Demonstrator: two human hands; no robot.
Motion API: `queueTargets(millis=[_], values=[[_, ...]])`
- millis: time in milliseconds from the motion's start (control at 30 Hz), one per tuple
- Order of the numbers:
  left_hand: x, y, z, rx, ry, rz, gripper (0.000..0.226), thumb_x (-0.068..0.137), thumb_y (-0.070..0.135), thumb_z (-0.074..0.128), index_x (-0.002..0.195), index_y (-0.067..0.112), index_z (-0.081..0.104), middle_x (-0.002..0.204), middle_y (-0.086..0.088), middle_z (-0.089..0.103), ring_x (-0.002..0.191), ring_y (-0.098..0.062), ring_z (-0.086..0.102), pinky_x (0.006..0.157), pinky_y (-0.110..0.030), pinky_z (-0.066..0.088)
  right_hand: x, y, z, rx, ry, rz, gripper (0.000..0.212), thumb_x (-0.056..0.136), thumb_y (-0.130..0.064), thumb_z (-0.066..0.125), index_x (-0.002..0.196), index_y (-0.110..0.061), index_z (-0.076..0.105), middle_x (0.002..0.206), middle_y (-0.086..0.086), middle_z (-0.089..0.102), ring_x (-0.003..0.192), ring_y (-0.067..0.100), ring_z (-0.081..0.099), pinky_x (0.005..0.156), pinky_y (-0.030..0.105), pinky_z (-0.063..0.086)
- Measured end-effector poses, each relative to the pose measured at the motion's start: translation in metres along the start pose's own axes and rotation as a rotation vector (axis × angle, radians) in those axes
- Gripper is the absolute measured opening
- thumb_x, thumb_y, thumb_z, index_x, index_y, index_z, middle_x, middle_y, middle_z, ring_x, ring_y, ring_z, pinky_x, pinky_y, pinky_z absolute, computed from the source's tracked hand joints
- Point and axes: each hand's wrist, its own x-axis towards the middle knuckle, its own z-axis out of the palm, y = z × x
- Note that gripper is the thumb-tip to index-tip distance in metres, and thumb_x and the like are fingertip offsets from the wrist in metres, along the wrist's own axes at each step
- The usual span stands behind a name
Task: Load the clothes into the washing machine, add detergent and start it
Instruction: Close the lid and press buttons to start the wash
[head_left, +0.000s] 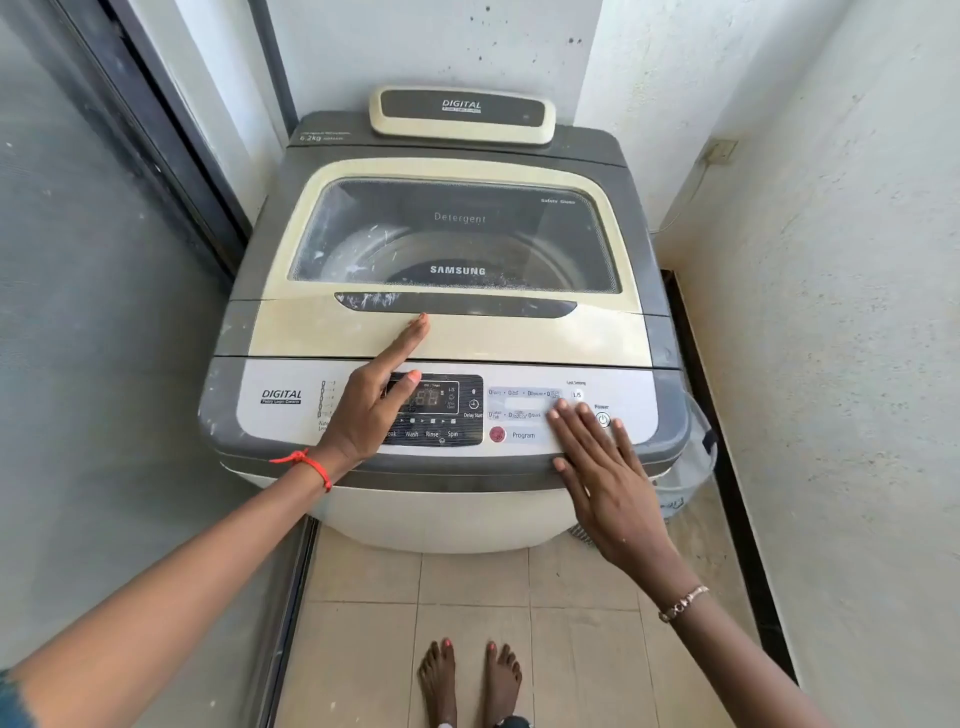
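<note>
While the person stood barefoot on the tiled floor (472, 587), both hands reached over the front of the top-loading washing machine (447, 499), which sat in a narrow alcove between a dark glass door (93, 260) at 9 o'clock and a white wall (831, 260) at 3 o'clock.

The lid (447, 332) was closed. Its glass window (457, 234), at 12 o'clock from the hands, carried the words "Detergent" and "SAMSUNG"; part of the drum showed through it, and whether any clothes lay inside could not be told. A recessed dark handle (457, 305) ran across the lid just below the window.

The left hand (371, 400) was open and held nothing. Its fingers were extended toward 1 o'clock, the fingertips (422, 319) resting on the lid just below the handle, and the thumb lay over the dark display (434, 408) of the control panel (280, 410). A red thread bracelet (306, 462) circled that wrist.

The right hand (608, 473) was also open, flat and empty, fingers spread and pointing toward 11 o'clock across the right part of the panel. Its fingertips lay near the power button (602, 419), with the round red Program button (497, 434) just to their 9 o'clock. A gold-coloured bracelet (683, 603) sat on that wrist.

A detached cream panel marked "DIGITAL" (462, 114) lay on the rear deck at 12 o'clock. A light mesh basket (691, 467) stood beside the machine at 3 o'clock.
</note>
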Motion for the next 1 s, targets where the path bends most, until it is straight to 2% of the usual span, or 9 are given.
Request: queueTargets(millis=[67,133,233,300,433,567,700,800,1000], values=[[0.000,0.000,-0.001,-0.025,-0.008,-0.002,0.058,0.087,0.031,0.041,0.141,0.013,0.032,0.150,0.002,0.032,0.141,-0.002,0.024,0.117,-0.018,0.017,0.001,0.010,-0.007,0.167,0.054,0.129,0.055,0.097,-0.045,0.020,0.147,-0.023,0.017,0.154,-0.011,0.013,0.143,0.000,0.004,0.119,0.028,0.001],[0.001,0.001,-0.002,-0.076,-0.024,-0.029,0.059,0.086,0.032,0.042,0.141,0.015,0.033,0.150,0.004,0.033,0.141,-0.001,0.024,0.116,-0.016,0.017,0.010,0.015,-0.018,0.373,0.113,0.263,0.061,0.094,-0.049,0.035,0.146,-0.022,0.018,0.152,-0.014,0.011,0.141,-0.005,0.001,0.117,0.021,-0.001],[0.005,0.006,-0.008,-0.202,-0.049,-0.100,0.054,0.086,0.024,0.044,0.139,0.019,0.037,0.147,0.010,0.038,0.139,0.002,0.027,0.112,-0.010,0.021,0.025,0.011,-0.030,0.544,0.116,0.392,0.069,0.089,-0.037,0.056,0.147,-0.020,0.020,0.145,-0.019,0.011,0.134,-0.007,0.000,0.113,0.020,-0.001],[0.007,0.008,-0.011,-0.279,-0.049,-0.143,0.050,0.087,0.017,0.042,0.137,0.020,0.040,0.141,0.014,0.043,0.135,0.006,0.032,0.109,-0.007,0.023,0.030,0.007,-0.029,0.576,0.149,0.410,0.071,0.087,-0.032,0.060,0.146,-0.019,0.023,0.147,-0.017,0.016,0.133,-0.007,0.004,0.115,0.024,0.000],[0.008,0.006,-0.013,-0.314,-0.038,-0.186,0.048,0.086,0.021,0.043,0.133,0.023,0.046,0.139,0.015,0.047,0.134,0.004,0.035,0.111,-0.013,0.023,0.034,0.003,-0.028,0.661,0.213,0.461,0.072,0.084,-0.026,0.066,0.145,-0.019,0.028,0.149,-0.011,0.025,0.131,-0.005,0.011,0.119,0.034,0.005],[0.008,0.007,-0.011,-0.331,-0.028,-0.195,0.047,0.086,0.022,0.042,0.133,0.025,0.045,0.136,0.021,0.048,0.130,0.011,0.036,0.105,-0.005,0.026,0.036,0.004,-0.028,0.719,0.226,0.488,0.076,0.080,-0.020,0.071,0.144,-0.020,0.030,0.149,-0.007,0.030,0.128,-0.002,0.014,0.118,0.045,0.011],[0.009,0.002,-0.012,-0.355,-0.024,-0.204,0.045,0.085,0.030,0.047,0.129,0.030,0.049,0.132,0.028,0.051,0.131,0.010,0.036,0.104,-0.003,0.027,0.042,0.011,-0.023,0.717,0.253,0.450,0.078,0.075,-0.020,0.075,0.140,-0.025,0.033,0.144,-0.014,0.027,0.136,0.012,0.025,0.117,0.049,0.014],[0.008,0.004,-0.012,-0.354,-0.030,-0.198,0.051,0.079,0.041,0.049,0.128,0.032,0.050,0.133,0.027,0.051,0.131,0.009,0.036,0.103,-0.002,0.028,0.042,0.016,-0.020,0.750,0.216,0.480,0.083,0.074,-0.023,0.076,0.141,-0.034,0.027,0.151,-0.008,0.026,0.138,0.022,0.024,0.114,0.053,0.020],[0.008,0.006,-0.013,-0.349,-0.031,-0.203,0.054,0.076,0.045,0.050,0.129,0.033,0.050,0.132,0.028,0.051,0.130,0.011,0.036,0.102,-0.002,0.027,0.041,0.019,-0.019,0.785,0.187,0.523,0.090,0.073,-0.025,0.077,0.142,-0.038,0.021,0.149,-0.005,0.029,0.137,0.027,0.024,0.111,0.054,0.027]])
